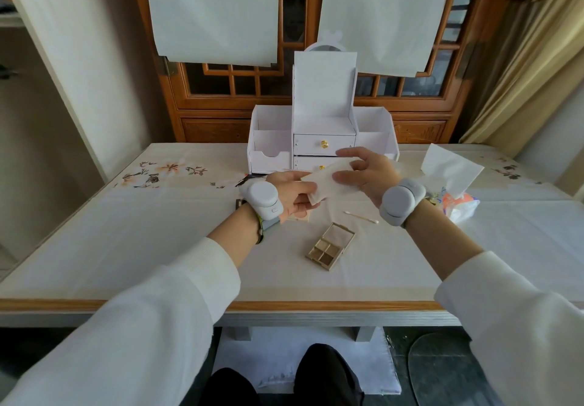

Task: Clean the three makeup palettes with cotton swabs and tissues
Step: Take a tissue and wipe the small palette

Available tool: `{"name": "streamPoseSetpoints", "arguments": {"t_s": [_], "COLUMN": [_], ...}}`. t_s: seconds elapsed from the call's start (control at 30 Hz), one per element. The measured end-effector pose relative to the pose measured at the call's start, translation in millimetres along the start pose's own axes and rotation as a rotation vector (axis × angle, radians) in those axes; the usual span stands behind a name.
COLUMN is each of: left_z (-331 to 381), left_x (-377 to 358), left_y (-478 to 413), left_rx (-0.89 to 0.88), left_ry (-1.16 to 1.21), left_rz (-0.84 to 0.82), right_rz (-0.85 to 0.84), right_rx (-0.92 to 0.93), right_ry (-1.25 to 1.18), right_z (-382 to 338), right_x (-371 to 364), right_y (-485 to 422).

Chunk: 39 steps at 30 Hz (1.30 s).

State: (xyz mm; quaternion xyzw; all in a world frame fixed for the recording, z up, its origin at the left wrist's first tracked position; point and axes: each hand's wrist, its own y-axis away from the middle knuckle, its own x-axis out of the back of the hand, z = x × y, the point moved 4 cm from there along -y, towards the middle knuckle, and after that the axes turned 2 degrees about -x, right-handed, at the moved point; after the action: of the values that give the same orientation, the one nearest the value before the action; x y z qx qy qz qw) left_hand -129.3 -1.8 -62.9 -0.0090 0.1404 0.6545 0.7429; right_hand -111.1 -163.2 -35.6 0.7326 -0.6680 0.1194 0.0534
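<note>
Head view: cloth-covered counter (pixel 126 231) before carved wooden doors (pixel 221 95). Left grip (pixel 290 193) and right grip (pixel 366 174) both pinch one tissue (pixel 328 181). Gold palette (pixel 330 246) lies open just nearer. Another palette (pixel 300 216) is mostly hidden under the left grip.

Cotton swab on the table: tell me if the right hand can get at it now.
Probably yes: the cotton swab lies uncovered on the table close by the right hand. That hand pinches the tissue though, so it would need to let go first.
</note>
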Motion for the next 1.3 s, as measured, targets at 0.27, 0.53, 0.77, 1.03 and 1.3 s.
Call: {"name": "streamPoseSetpoints", "arguments": {"t_s": [0.27,0.53,0.77,1.03,1.3], "left_z": [2,-5,-7,-1,-6], "left_x": [-4,-4,-9,-8,-2], "left_y": [2,0,1,-2,-4], "left_rx": [0.026,-0.045,-0.086,-0.104,-0.103], "left_ry": [-0.032,-0.284,-0.423,-0.211,-0.14], "left_rz": [-0.025,0.024,-0.041,0.001,0.057], "right_rz": [0.064,0.026,-0.004,-0.106,-0.13], "right_rx": [-0.118,-0.229,-0.138,-0.073,0.01], "right_ry": [-0.044,-0.105,-0.045,-0.091,-0.038], "right_z": [12,16,11,16,20], "right_x": [-2,2,-3,-4,-1], "right_y": [-2,-1,3,3,1]}}
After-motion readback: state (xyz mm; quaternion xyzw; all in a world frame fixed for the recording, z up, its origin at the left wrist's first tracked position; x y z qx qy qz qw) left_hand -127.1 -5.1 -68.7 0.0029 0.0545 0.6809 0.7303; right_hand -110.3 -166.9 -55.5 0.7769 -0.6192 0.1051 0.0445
